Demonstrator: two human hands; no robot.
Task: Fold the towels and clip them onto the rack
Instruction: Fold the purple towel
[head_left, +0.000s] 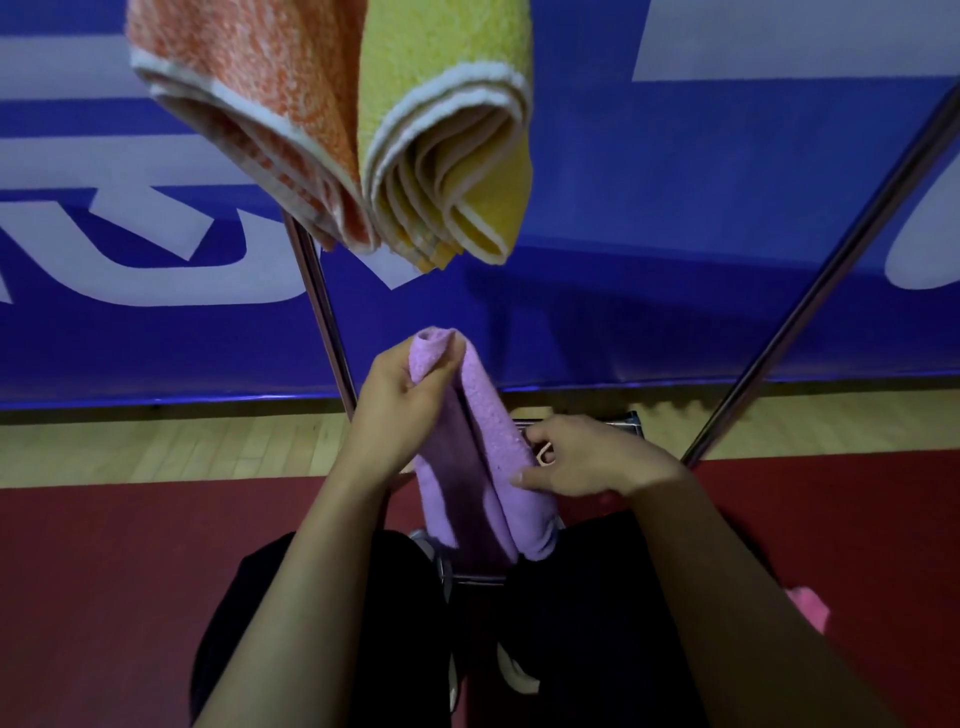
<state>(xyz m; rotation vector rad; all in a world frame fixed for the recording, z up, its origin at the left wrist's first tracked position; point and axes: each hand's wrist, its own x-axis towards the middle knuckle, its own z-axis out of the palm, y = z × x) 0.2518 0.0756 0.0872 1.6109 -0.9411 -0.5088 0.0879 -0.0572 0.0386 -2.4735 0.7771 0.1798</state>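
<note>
bare forearms (291, 587), black trousers (597, 623)

Both bare arms reached forward from the bottom of the view, toward twelve o'clock. The left arm came up from about seven o'clock. The left hand (400, 410) was higher than the other one, with its back turned to the camera. Its fingers and thumb were curled and pinched the top end of the purple towel (478, 457). The right arm came in from about five o'clock and bent in at the wrist toward nine o'clock. The right hand (592, 457) was lower, at about four o'clock from the left hand. Its fingers were partly curled and touched the side of the towel.
</note>
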